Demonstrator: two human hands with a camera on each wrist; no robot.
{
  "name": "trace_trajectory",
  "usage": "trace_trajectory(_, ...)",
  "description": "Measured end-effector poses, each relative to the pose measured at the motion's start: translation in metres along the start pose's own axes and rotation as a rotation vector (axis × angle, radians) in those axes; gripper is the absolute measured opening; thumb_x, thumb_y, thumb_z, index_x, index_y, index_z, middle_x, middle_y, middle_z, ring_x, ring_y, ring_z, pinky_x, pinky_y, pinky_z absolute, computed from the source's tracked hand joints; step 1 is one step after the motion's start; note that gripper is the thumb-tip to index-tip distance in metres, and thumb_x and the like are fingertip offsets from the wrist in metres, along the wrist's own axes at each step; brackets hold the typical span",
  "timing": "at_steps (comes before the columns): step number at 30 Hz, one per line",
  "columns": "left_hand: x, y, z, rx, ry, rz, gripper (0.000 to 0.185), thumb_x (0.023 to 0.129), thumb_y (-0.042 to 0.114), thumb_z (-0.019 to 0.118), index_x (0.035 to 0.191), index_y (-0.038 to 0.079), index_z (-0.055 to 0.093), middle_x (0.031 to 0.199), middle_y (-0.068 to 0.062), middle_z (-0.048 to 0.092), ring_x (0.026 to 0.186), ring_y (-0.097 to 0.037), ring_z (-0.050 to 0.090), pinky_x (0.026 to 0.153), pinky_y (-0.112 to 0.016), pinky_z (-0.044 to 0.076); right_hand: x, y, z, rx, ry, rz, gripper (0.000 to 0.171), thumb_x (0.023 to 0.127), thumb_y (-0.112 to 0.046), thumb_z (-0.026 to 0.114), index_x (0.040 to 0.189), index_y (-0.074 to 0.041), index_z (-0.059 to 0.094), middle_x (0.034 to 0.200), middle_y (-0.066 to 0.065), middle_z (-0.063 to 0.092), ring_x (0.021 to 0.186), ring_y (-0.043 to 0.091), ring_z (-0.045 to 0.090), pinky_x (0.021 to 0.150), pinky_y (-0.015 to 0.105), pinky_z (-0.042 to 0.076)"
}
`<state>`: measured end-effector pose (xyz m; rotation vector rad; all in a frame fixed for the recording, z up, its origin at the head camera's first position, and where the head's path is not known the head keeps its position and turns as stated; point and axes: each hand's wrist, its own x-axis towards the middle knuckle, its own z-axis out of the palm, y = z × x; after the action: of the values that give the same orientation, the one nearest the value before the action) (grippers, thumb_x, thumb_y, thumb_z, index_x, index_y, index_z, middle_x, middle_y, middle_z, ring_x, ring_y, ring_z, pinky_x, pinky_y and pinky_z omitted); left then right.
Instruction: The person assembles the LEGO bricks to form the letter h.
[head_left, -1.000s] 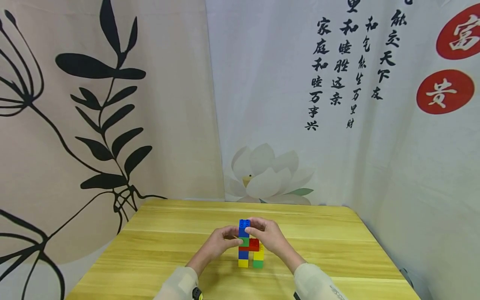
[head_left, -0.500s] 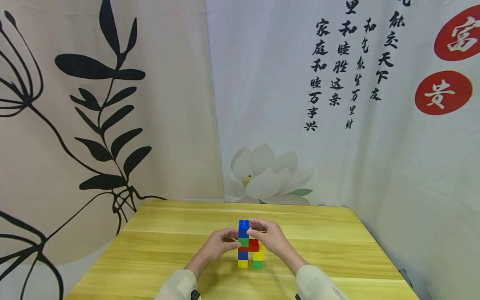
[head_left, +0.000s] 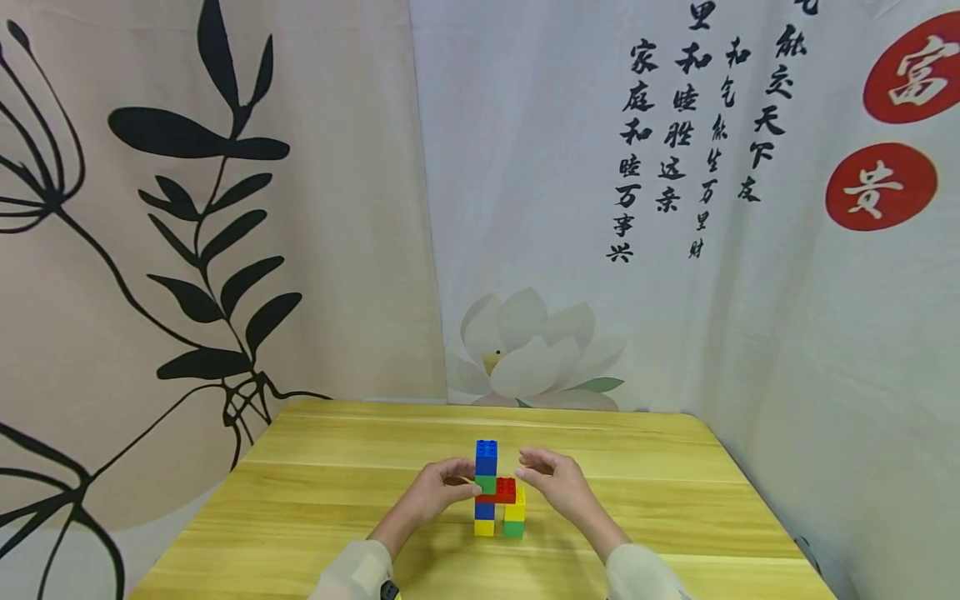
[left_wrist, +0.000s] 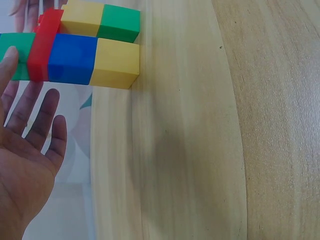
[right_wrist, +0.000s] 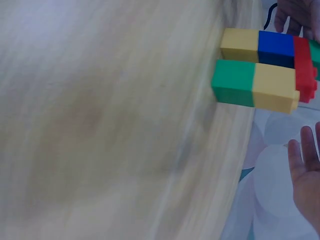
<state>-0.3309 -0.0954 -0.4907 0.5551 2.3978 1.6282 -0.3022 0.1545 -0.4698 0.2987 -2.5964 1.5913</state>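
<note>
A small stack of toy building bricks stands upright on the table. At the head view's left of it, a yellow brick (head_left: 483, 528) bears a blue brick (left_wrist: 73, 59). Beside these, a green brick (right_wrist: 233, 82) bears another yellow brick (right_wrist: 274, 86). A red brick (head_left: 506, 490) lies across the left column and reaches over toward the right one. On its left end sits a second green brick (head_left: 486, 485), topped by blue (head_left: 486, 458). My left hand (head_left: 438, 490) pinches that upper green brick, thumb in front, fingers partly hidden behind. My right hand (head_left: 557, 483) is apart from the stack, fingers loosely extended.
The wooden table (head_left: 315, 483) runs around the stack. Behind it hangs a curtain (head_left: 360, 208) with dark leaves, writing and a lotus print.
My right hand has let go of the top blue brick and moved off to the right. The left hand stays at the green brick, and the stack stands as before.
</note>
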Motion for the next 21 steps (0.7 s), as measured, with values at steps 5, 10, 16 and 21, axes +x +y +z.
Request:
trace_trajectory(5, -0.001, 0.000, 0.000, -0.007, -0.003, -0.011, 0.054, 0.086, 0.042, 0.073, 0.129, 0.012, 0.062, 0.125, -0.008, 0.066, 0.108, -0.020, 0.062, 0.095, -0.042, 0.054, -0.006, 0.014, 0.001, 0.015, 0.005, 0.034, 0.049, 0.091, -0.039, 0.068, 0.131, -0.011, 0.062, 0.125, 0.012, 0.068, 0.111, 0.024, 0.065, 0.090, 0.034, 0.057)
trace_trajectory(10, -0.001, -0.001, 0.001, -0.016, -0.006, -0.019, 0.054, 0.086, 0.041, 0.073, 0.130, 0.013, 0.061, 0.126, -0.007, 0.065, 0.108, -0.020, 0.061, 0.095, -0.042, 0.054, -0.012, 0.027, 0.005, 0.034, -0.006, 0.056, 0.052, 0.091, -0.039, 0.068, 0.132, -0.009, 0.061, 0.127, 0.016, 0.066, 0.109, 0.022, 0.065, 0.089, 0.033, 0.057)
trace_trajectory(16, -0.002, -0.003, 0.002, -0.004, -0.001, -0.016, 0.052, 0.087, 0.040, 0.073, 0.130, 0.014, 0.062, 0.124, -0.008, 0.066, 0.108, -0.021, 0.062, 0.095, -0.043, 0.054, -0.018, 0.035, 0.013, 0.060, -0.033, 0.064, 0.048, 0.093, -0.029, 0.068, 0.132, -0.003, 0.060, 0.125, 0.017, 0.066, 0.107, 0.024, 0.065, 0.085, 0.031, 0.058)
trace_trajectory(21, -0.002, -0.004, 0.002, -0.025, -0.006, -0.005, 0.046, 0.088, 0.037, 0.073, 0.128, 0.015, 0.063, 0.122, -0.007, 0.066, 0.107, -0.020, 0.063, 0.095, -0.043, 0.055, -0.019, 0.041, 0.017, 0.059, -0.035, 0.075, 0.050, 0.091, -0.030, 0.070, 0.133, -0.004, 0.060, 0.124, 0.016, 0.066, 0.107, 0.024, 0.065, 0.086, 0.032, 0.058)
